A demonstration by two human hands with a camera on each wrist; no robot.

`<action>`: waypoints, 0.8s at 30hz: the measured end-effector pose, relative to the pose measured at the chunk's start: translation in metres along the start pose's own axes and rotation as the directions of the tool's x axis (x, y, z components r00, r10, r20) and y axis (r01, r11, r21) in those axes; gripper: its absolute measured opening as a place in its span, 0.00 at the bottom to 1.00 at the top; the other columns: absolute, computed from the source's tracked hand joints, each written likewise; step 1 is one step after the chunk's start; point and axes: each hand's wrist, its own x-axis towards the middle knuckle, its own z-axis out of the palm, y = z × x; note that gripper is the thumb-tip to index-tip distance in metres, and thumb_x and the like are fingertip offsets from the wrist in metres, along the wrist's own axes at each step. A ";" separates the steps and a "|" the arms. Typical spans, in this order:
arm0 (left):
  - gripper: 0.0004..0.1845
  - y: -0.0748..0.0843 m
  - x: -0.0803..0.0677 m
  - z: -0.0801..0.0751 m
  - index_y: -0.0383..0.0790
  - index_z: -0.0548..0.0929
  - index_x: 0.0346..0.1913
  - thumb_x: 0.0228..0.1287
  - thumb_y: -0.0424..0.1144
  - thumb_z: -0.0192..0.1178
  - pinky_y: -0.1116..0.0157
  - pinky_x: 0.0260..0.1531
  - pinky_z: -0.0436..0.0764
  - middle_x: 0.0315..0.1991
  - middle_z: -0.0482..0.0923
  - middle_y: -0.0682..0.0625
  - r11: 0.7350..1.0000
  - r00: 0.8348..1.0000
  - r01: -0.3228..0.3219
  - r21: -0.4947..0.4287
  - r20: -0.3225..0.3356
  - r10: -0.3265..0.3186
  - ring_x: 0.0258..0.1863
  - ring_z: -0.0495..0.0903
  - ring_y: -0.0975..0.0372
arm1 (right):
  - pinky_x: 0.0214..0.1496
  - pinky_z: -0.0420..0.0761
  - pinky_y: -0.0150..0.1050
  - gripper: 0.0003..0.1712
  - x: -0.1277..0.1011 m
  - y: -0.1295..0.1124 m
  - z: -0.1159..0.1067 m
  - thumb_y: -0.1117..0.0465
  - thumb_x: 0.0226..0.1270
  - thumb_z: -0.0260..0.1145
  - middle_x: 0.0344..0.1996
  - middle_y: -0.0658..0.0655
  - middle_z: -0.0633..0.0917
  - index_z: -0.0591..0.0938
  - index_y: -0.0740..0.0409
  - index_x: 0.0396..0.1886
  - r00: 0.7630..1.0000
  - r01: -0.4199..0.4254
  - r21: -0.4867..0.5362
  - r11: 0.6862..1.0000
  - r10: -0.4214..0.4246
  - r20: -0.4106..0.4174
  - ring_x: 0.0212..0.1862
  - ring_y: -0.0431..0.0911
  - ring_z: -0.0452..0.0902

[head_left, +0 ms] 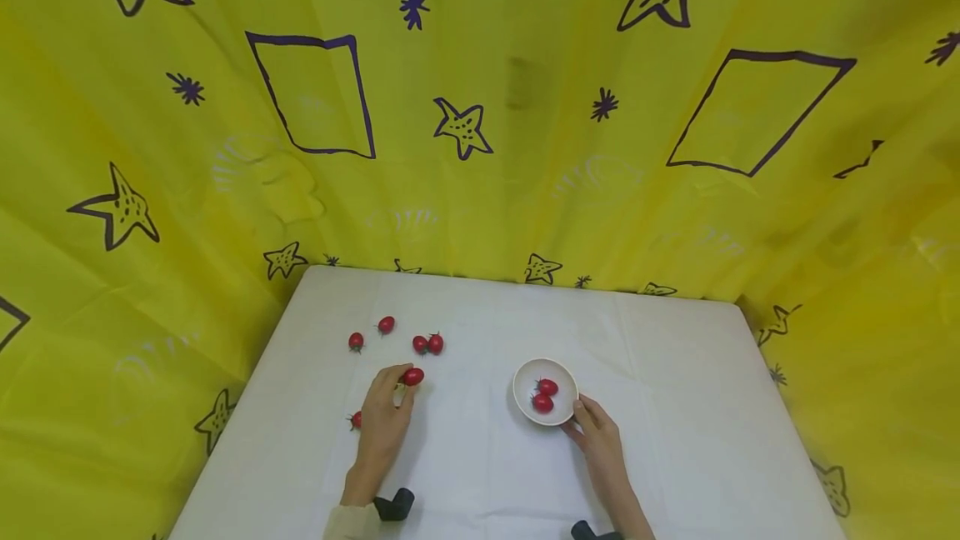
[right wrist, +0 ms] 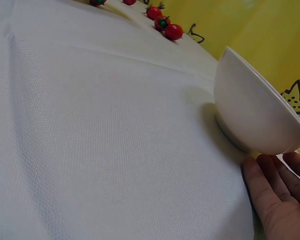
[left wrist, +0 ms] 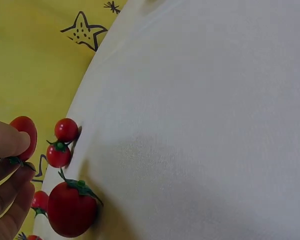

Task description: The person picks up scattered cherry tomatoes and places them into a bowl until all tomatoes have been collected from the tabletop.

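My left hand (head_left: 386,419) pinches a red cherry tomato (head_left: 413,377) between thumb and fingertips, above the table on the left. In the left wrist view the held tomato (left wrist: 27,135) shows its green stem end turned down. A small white bowl (head_left: 522,411) stands right of the middle, with two cherry tomatoes (head_left: 547,387) inside. My right hand (head_left: 600,444) holds the bowl at its right side, thumb at the rim and fingers low against the wall. The right wrist view shows the bowl's outer wall (right wrist: 250,105), its inside hidden.
Several loose cherry tomatoes lie on the left of the white-covered table (head_left: 480,457): a touching pair (head_left: 436,343), two farther left (head_left: 386,325), and one (head_left: 356,420) partly hidden by my left hand. A yellow curtain (head_left: 510,190) with drawn stars surrounds the table's back and sides.
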 end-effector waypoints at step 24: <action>0.21 0.033 0.002 0.022 0.41 0.85 0.58 0.62 0.28 0.73 0.59 0.54 0.87 0.53 0.85 0.49 0.976 0.965 -0.166 -0.138 0.179 0.189 0.52 0.83 0.59 | 0.62 0.85 0.39 0.30 -0.001 -0.001 0.001 0.56 0.85 0.53 0.72 0.74 0.71 0.65 0.69 0.77 0.999 0.037 0.073 0.997 -0.037 0.004 0.59 0.38 0.80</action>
